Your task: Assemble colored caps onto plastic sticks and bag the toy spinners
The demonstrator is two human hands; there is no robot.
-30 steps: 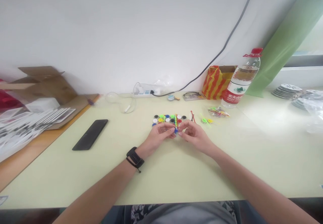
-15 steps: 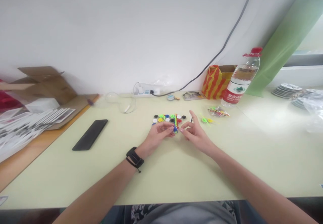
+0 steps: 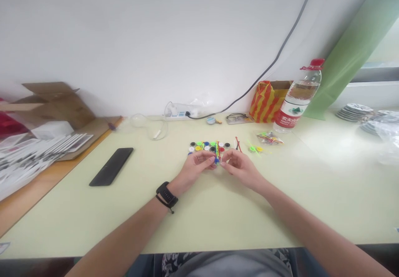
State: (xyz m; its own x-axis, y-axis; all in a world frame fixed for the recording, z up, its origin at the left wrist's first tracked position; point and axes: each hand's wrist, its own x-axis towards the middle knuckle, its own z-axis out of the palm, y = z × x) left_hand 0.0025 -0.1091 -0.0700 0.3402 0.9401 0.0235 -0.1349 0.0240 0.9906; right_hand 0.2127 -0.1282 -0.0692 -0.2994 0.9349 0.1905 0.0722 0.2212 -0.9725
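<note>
A small assembly of coloured round pieces and sticks [image 3: 208, 146] lies on the pale green table [image 3: 199, 210]. My left hand [image 3: 197, 168], with a black watch on its wrist, pinches the near edge of the assembly. My right hand [image 3: 239, 166] has its fingers curled in, pinching the same spot from the right, around a green and blue stick piece [image 3: 217, 155]. A red stick [image 3: 238, 144] and loose green and yellow pieces [image 3: 254, 148] lie just beyond my right hand.
A black phone [image 3: 111, 166] lies left of my hands. A water bottle [image 3: 298, 98], a striped bag [image 3: 264, 101], a small packet of parts [image 3: 269, 138], glasses [image 3: 238, 118] and a power strip [image 3: 181, 111] stand along the back. Cardboard and papers [image 3: 37, 144] fill the left edge.
Half a second ago my right hand's fingers were spread open; they have curled back into a pinch at the assembly. My left hand has stayed in place.
</note>
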